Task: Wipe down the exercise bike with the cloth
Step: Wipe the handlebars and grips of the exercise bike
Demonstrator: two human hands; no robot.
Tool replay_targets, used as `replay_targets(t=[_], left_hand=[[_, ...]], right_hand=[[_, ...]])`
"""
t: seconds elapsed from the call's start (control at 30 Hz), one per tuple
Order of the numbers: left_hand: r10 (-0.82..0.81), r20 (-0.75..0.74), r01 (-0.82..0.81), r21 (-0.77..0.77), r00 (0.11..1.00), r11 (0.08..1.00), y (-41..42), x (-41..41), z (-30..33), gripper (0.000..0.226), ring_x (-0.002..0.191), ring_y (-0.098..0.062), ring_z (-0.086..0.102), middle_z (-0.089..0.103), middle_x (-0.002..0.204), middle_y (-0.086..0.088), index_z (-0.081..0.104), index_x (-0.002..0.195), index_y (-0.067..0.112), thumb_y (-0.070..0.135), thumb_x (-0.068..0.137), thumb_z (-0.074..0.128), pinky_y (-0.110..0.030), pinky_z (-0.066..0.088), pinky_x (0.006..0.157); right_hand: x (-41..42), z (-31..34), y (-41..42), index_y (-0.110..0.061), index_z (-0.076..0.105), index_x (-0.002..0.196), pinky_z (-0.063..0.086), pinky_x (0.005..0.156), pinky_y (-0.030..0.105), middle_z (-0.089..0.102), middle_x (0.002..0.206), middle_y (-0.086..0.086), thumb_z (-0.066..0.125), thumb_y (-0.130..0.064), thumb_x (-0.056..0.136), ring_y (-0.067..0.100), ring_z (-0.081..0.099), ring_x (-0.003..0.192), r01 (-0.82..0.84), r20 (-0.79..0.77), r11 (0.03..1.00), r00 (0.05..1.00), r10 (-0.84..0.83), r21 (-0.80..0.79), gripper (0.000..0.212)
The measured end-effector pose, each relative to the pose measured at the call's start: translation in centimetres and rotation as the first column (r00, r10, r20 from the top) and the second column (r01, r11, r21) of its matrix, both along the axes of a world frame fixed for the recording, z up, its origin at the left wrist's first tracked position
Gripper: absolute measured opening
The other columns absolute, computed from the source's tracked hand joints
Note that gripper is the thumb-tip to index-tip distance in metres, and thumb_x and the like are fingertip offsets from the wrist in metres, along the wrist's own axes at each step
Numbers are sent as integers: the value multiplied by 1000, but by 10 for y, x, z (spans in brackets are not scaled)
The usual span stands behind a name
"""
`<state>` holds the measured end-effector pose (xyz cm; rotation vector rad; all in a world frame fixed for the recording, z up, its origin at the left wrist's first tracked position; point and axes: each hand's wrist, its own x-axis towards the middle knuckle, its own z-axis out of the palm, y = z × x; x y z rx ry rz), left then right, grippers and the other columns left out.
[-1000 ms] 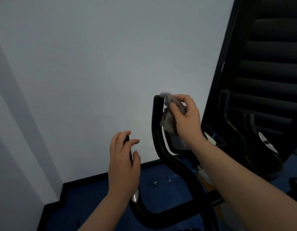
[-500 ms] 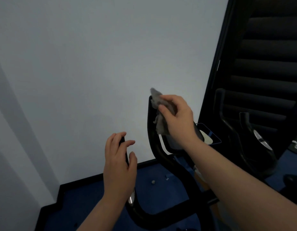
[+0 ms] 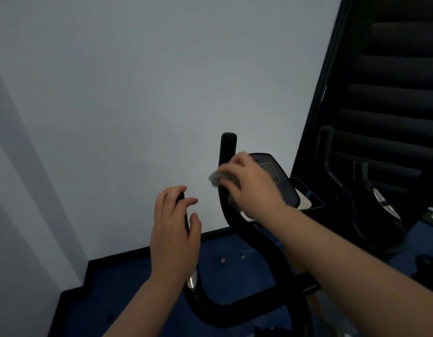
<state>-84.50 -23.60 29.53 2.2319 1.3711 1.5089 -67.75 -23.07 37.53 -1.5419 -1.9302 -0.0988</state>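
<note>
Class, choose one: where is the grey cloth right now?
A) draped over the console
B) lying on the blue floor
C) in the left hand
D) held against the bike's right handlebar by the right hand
D: the right hand grips the cloth against the right handlebar, below its tip.

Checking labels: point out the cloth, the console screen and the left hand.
cloth [image 3: 216,177], head view, bunch beside knuckles.
console screen [image 3: 270,170], head view, its middle.
left hand [image 3: 173,237], head view, its back.

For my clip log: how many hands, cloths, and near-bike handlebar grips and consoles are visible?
Hands: 2, left hand, right hand
Cloth: 1
Handlebar grips: 2, left grip, right grip
Console: 1
Total: 6
</note>
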Motion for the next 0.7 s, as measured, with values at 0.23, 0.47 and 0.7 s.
replay_targets(t=[0.23, 0.47, 0.7], left_hand=[[-9, 37, 9, 0, 999, 1000, 2, 1, -2, 23, 132, -17, 37, 46, 131, 6, 63, 106, 11, 0, 88, 56, 3, 24, 92], [20, -12, -21, -61, 1000, 998, -3, 1, 1, 25, 141, -18, 29, 43, 143, 3, 64, 110, 11, 0, 89, 56, -5, 21, 102], [45, -46, -51, -119, 998, 992, -58, 23, -21, 33, 147, -16, 19, 28, 157, 4, 60, 119, 21, 11, 88, 64, -44, 27, 114]], right_hand=[[41, -7, -37, -29, 70, 113, 43, 91, 25, 50, 110, -13, 66, -20, 90, 3, 52, 102, -294, 89, 892, 935, 343, -343, 25], [6, -20, -27, -22, 68, 117, 47, 85, 37, 54, 114, -5, 60, -20, 94, 13, 49, 105, -152, 0, 986, 988, 152, -67, 25], [55, -40, -74, -37, 68, 109, 45, 86, 26, 48, 106, -24, 65, -23, 90, -1, 46, 102, -293, 6, 917, 952, 306, -271, 24]])
